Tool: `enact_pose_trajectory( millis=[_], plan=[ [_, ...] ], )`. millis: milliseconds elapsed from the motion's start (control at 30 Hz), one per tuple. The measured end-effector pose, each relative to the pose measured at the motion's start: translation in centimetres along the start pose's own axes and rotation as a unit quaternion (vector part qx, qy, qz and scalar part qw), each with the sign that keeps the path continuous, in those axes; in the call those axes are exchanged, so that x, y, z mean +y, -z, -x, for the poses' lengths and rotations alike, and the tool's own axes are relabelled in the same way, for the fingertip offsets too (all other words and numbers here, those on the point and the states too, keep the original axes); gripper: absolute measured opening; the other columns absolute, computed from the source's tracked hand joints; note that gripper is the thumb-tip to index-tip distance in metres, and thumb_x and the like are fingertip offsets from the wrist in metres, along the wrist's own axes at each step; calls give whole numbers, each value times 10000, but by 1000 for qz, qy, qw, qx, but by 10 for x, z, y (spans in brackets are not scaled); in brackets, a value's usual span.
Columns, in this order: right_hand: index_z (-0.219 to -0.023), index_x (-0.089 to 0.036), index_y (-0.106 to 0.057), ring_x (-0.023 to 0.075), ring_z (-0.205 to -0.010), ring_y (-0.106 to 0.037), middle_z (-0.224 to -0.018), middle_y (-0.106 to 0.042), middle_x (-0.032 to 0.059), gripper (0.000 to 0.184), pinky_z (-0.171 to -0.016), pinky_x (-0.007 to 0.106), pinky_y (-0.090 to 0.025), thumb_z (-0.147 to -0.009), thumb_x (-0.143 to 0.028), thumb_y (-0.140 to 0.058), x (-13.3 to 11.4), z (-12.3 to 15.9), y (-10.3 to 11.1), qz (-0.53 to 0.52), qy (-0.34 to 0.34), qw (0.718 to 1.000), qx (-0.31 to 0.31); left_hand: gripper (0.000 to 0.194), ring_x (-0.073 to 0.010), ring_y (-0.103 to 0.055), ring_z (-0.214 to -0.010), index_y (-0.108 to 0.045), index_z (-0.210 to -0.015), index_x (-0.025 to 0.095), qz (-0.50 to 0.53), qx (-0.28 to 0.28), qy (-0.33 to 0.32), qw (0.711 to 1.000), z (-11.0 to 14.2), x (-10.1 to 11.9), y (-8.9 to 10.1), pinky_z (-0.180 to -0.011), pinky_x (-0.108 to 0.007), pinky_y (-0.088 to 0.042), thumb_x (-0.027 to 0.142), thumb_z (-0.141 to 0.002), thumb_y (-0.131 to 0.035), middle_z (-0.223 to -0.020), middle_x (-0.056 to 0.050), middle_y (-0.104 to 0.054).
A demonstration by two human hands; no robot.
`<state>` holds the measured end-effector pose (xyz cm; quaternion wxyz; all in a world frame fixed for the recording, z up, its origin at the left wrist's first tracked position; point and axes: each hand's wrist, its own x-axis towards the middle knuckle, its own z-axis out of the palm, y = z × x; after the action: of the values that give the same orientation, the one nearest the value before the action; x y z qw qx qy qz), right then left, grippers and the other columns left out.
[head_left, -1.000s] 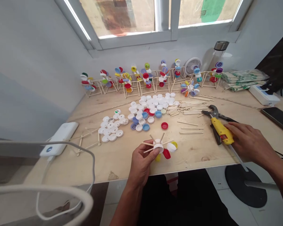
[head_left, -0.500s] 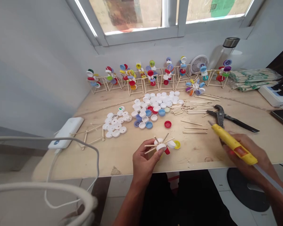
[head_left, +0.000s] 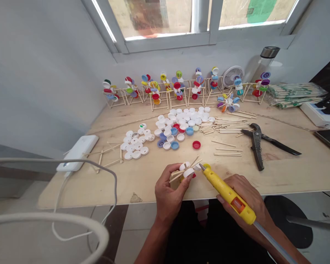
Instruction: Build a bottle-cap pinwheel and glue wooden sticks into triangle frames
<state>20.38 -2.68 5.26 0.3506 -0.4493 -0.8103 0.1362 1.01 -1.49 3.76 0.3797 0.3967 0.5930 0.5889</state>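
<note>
Wooden tabletop (head_left: 137, 176) below a window (head_left: 156, 18). Near edge, middle: left grip (head_left: 169, 200) pinches wheel of caps and sticks (head_left: 189, 172); right grip (head_left: 249, 193) wrapped round yellow glue gun (head_left: 222, 187), tip (head_left: 201, 167) by wheel.

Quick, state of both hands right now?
Left hand: closed, holding a white-hubbed wheel of plastic caps and wooden sticks.
Right hand: closed, holding a yellow plastic glue gun.

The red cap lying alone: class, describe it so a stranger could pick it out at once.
On the wooden table, find the larger cluster of caps in the middle. Between it and the wheel in the left hand lies the red cap. Unlike the red caps inside the cluster, it touches no other cap.
</note>
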Motion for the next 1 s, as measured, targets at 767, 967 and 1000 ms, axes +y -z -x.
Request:
enact_pose_trajectory(
  millis=[767,967,1000],
  plan=[
    [-755,-203,-471,122,-555,-459,-615,-504,-18,169,-543,270,-333,-876,-296,-544,3,0,-11,41,-7,999,30,250,-191,-616,-872,-663,-947,218,-97,-51,-90,990,-1,-11,7,-798,-278,-488,297,-715,-712,-930,-39,-659],
    [-731,-198,-460,117,-553,-453,-605,-483,-22,179,-542,265,-324,-865,-266,-556,4,0,-11,49,-2,998,33,240,-179,-627,-873,-624,-979,212,-137,-61,-142,978,-3,-15,9,-784,-290,-507,314,-766,-664,-942,-37,-654],
    [-731,-199,-459,118,-551,-453,-605,-481,-22,175,-540,266,-323,-863,-264,-554,4,0,-11,49,-3,998,34,240,-179,-628,-876,-620,-982,212,-137,-62,-145,978,-3,-16,9,-783,-290,-508,311,-768,-663,-943,-38,-652]
  ],
)
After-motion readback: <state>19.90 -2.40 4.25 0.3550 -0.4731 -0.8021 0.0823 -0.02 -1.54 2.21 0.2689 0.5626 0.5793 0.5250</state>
